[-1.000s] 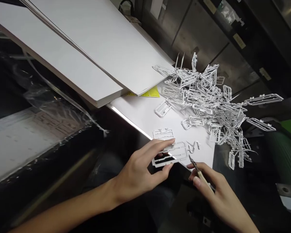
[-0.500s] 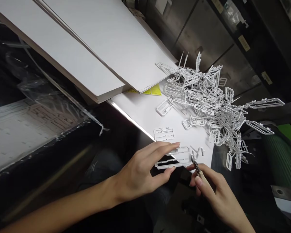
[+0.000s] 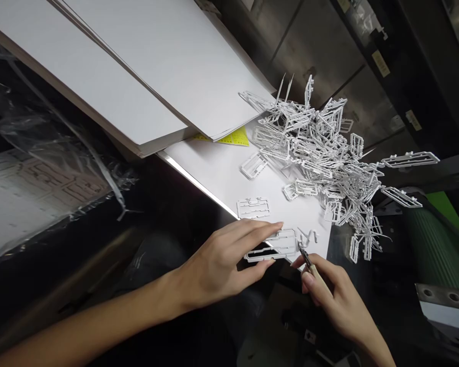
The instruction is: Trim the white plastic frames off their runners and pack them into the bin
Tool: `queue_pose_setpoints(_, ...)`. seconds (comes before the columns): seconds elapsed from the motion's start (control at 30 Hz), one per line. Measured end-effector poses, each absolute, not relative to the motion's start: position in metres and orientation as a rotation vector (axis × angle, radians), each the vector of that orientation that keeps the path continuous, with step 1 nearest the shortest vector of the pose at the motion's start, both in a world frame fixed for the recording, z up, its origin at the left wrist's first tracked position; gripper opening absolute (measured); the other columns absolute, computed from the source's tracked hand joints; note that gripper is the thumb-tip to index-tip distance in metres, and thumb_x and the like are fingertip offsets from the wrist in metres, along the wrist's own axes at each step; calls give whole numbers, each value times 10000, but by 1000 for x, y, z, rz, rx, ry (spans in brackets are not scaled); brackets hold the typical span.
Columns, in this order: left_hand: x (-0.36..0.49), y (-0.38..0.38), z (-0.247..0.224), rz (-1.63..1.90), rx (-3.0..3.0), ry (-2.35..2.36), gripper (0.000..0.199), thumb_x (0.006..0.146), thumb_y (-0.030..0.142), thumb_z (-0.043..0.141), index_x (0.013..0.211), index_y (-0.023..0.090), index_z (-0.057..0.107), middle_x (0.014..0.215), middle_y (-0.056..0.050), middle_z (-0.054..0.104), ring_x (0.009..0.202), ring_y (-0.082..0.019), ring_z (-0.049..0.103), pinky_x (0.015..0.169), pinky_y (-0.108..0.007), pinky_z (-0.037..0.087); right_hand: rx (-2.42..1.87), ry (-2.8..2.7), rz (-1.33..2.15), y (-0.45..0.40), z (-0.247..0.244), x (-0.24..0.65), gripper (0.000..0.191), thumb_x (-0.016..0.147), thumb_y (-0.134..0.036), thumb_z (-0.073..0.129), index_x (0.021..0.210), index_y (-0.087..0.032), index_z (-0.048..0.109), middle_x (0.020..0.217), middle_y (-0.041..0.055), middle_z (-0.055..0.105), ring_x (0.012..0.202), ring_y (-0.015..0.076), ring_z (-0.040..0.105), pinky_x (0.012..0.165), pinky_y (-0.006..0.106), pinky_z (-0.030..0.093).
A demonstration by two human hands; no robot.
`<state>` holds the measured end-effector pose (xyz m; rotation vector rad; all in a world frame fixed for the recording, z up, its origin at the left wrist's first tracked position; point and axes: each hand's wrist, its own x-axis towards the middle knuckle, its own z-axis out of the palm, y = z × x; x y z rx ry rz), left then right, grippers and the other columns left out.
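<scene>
My left hand (image 3: 229, 255) grips a white plastic frame (image 3: 286, 243) by its long sides, fingers on the far edge and thumb on the near edge. The frame reaches past the edge of the white tabletop (image 3: 210, 178). In my right hand (image 3: 329, 285) is a pair of nippers (image 3: 309, 262) with a pale handle, its tips at the frame's right end. Small white plastic offcuts (image 3: 309, 237) lie just beyond the tips. Another white frame (image 3: 253, 208) rests flat on the tabletop beyond my left fingers.
A tangled heap of white plastic frames (image 3: 321, 148) covers the table's far right part. Large white sheets (image 3: 156, 66) are stacked at the upper left, over a yellow dotted piece (image 3: 233, 136). Clear plastic wrap (image 3: 42, 117) hangs at left; a green ribbed object (image 3: 436, 250) stands at right.
The view has shifted slightly, so the surroundings sit a little further left and higher. Both hands keep their hold, with the nippers still at the frame's right end.
</scene>
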<state>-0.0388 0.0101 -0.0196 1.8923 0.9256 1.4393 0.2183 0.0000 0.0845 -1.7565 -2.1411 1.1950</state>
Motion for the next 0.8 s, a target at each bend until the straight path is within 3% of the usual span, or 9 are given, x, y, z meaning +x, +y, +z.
queue_pose_setpoints(0.3,-28,18,-33,1343,1908,1036,488,985,238,680,1455,163,570,1379,-88,701,1267,-206,668,1120,-312,518,-1713,-2046,1157,13,60,216,465,1114,-577,537,900,-185,667,667,-20,497,620,180,467,584,277,336)
queue_pose_setpoints(0.4,-30,22,-37,1311,1979,1123,484,995,232,648,1460,125,565,1393,-129,677,1288,-247,640,1133,-374,516,-1792,-2012,1045,11,48,230,470,1103,-605,536,959,-186,691,679,-14,529,627,195,497,592,280,365)
queue_pose_setpoints(0.57,-44,39,-40,1288,2147,1450,467,983,208,648,1417,41,607,1240,-192,659,1143,-314,617,994,-460,574,-1922,-2035,316,15,26,286,517,996,-667,653,1192,-193,721,958,70,687,821,290,649,712,348,502)
queue_pose_setpoints(0.67,-48,54,-44,1241,2228,1460,479,989,239,667,1419,41,593,1230,-178,683,1130,-311,615,986,-469,571,-1871,-2128,-53,33,7,307,595,1010,-716,582,1253,-189,719,1043,120,677,936,360,665,834,487,547)
queue_pose_setpoints(0.73,-48,60,-48,1204,2262,1443,489,997,257,667,1438,70,570,1254,-156,703,1134,-304,618,991,-467,566,-1777,-2162,-234,43,-3,303,651,1034,-741,538,1347,-192,690,1226,178,635,1168,455,597,997,670,472)
queue_pose_setpoints(0.8,-47,59,-53,1164,2306,1425,481,1019,283,631,1454,98,544,1279,-149,712,1137,-308,618,994,-475,556,-1641,-2177,-280,42,-5,282,647,1044,-702,603,1457,-205,624,1428,204,522,1359,483,459,1113,732,368)
